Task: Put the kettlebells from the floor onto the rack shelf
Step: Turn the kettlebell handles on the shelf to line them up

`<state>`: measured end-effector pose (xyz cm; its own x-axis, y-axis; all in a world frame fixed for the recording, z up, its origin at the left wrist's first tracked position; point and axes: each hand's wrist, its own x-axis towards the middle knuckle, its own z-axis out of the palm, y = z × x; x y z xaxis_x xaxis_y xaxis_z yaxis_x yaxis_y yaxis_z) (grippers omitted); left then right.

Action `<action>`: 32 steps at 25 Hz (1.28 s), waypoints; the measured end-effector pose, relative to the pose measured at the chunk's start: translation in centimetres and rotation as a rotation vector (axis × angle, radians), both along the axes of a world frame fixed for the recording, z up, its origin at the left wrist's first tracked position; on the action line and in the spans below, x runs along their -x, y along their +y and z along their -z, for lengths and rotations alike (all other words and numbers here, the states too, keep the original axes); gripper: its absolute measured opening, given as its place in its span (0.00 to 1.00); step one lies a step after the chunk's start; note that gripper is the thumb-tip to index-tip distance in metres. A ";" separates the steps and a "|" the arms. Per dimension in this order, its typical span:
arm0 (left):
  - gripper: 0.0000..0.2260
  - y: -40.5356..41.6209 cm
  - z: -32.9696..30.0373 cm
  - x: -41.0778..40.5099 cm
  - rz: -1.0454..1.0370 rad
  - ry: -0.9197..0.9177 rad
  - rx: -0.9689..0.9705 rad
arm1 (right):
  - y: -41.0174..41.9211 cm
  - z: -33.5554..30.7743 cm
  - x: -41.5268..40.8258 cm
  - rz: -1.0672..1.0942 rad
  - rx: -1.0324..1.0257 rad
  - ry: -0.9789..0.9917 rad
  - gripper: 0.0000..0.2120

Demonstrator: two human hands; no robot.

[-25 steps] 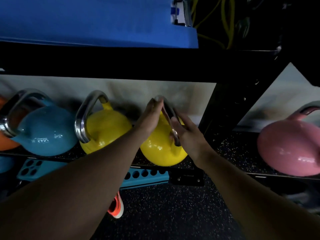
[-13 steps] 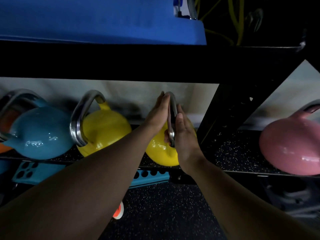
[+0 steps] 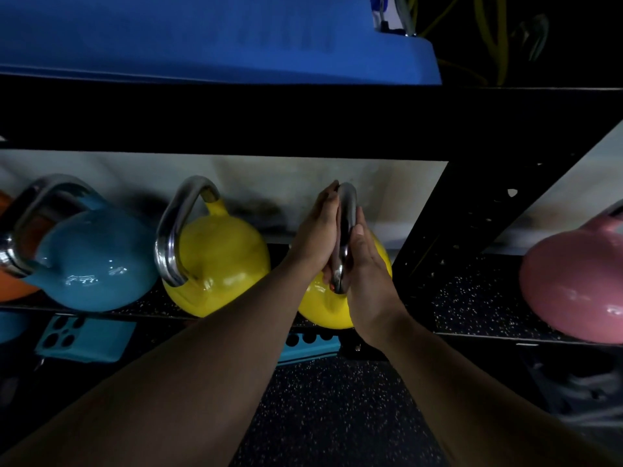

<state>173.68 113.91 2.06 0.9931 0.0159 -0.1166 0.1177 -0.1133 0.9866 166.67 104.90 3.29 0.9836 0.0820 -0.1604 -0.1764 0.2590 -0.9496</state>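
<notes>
Kettlebell in hand: a yellow kettlebell (image 3: 323,308) sits on the rack shelf (image 3: 472,298), just right of a second yellow kettlebell (image 3: 219,264) and beside the rack's black upright (image 3: 448,230).
Hands: left hand (image 3: 317,237) and right hand (image 3: 367,264) lie flat, palms pressed against either side of the steel handle (image 3: 347,230), fingers straight, not curled through the loop.
Weight: judged heavy, solid cast metal, rigid; it will not give or deform.
Surface: the glossy enamel body and polished handle look slippery, so the round body is a poor place to hold.
Where to hold: the handle loop, fingers wrapped fully around its top bar.
Neighbours: a blue kettlebell (image 3: 87,264) further left, a pink kettlebell (image 3: 573,288) in the next bay.
</notes>
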 end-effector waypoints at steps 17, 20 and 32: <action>0.20 0.7 -0.3 -0.6 0.004 -0.032 -0.097 | 0.6 0.7 -0.8 0.032 0.008 0.029 0.20; 0.20 0.7 -0.4 -0.5 0.007 -0.029 -0.134 | 0.6 0.6 -0.6 0.028 0.046 0.018 0.20; 0.20 1.6 -4.3 0.8 0.056 -0.047 -0.684 | -3.2 -1.9 -1.5 -0.069 0.696 -0.092 0.20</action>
